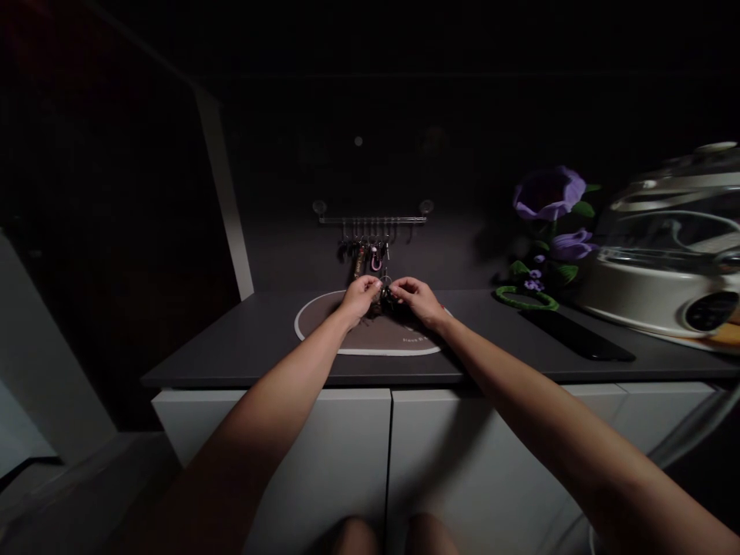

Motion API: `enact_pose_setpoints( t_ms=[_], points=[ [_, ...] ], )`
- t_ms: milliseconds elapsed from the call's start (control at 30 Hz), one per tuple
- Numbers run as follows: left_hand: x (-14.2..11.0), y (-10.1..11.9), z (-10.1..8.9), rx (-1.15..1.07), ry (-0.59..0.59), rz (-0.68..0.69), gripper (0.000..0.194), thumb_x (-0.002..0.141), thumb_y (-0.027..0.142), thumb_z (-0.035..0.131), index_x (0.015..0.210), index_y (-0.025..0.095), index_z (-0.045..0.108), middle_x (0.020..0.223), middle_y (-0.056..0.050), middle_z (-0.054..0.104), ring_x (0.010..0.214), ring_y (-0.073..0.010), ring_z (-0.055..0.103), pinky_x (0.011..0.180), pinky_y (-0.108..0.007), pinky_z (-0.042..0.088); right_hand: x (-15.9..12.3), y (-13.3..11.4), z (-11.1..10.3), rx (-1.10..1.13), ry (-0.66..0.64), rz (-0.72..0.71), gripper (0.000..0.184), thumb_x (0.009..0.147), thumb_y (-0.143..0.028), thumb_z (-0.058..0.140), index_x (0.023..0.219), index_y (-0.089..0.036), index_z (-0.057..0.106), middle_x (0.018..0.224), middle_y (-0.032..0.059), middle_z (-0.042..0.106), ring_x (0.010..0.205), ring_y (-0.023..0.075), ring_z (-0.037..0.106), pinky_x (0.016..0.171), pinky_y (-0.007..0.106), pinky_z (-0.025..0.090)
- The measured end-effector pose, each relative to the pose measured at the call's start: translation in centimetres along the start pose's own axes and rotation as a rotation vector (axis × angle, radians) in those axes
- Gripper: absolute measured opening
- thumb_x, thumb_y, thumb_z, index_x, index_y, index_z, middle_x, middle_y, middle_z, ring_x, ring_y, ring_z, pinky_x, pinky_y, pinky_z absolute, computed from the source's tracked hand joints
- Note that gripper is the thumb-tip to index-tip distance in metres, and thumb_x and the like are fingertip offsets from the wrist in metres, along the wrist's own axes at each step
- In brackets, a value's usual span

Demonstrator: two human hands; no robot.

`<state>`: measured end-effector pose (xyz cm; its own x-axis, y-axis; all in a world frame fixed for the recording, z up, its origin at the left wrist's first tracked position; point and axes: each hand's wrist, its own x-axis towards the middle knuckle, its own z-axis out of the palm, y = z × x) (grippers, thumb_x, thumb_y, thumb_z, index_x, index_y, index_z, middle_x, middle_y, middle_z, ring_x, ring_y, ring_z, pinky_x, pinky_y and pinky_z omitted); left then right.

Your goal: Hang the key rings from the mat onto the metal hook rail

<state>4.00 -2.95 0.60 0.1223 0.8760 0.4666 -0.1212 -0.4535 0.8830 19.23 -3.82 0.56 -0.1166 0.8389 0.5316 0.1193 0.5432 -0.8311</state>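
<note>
My left hand (361,299) and my right hand (418,301) meet over an oval brown mat (352,337) with a white rim. Both pinch at a small bunch of keys (386,296) on a thin metal ring, one hand on each side. The bunch is dark and partly covered by the fingers. Just behind the hands, a clear hook rail (373,221) is fixed to the wall by two suction cups. Several keys and fobs hang from it, among them a pink carabiner (375,260) and a brown strap (359,264) with lettering.
On the dark counter (243,351) at right lie a black phone-like slab (578,336) and purple craft flowers (552,196) with a green ring base. Farther right stands a pale appliance (664,270) with a clear cover. White cabinet doors (329,455) are below the counter edge.
</note>
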Motion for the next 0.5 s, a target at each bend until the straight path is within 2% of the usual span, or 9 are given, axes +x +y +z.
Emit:
enact_pose_setpoints(
  t_ms=[300, 500],
  points=[
    [0.06, -0.32, 0.18, -0.025, -0.037, 0.015, 0.019, 0.070, 0.033, 0.062, 0.077, 0.016, 0.054, 0.065, 0.003, 0.052, 0.061, -0.0086, 0.045, 0.054, -0.019, 0.032, 0.19, 0.30, 0.13, 0.060, 0.079, -0.004, 0.037, 0.060, -0.046, 0.068, 0.081, -0.017, 0.057, 0.072, -0.0013, 0.057, 0.064, 0.0097, 0.049, 0.060, 0.023, 0.041],
    [0.04, -0.03, 0.38, -0.062, -0.022, 0.045, 0.022, 0.069, 0.034, 0.064, 0.078, 0.016, 0.055, 0.066, 0.003, 0.052, 0.061, -0.0088, 0.045, 0.055, -0.020, 0.033, 0.18, -0.24, 0.50, 0.043, 0.068, -0.009, 0.034, 0.064, -0.048, 0.064, 0.077, -0.016, 0.059, 0.069, -0.0012, 0.055, 0.061, 0.0092, 0.046, 0.060, 0.023, 0.039]
  ],
)
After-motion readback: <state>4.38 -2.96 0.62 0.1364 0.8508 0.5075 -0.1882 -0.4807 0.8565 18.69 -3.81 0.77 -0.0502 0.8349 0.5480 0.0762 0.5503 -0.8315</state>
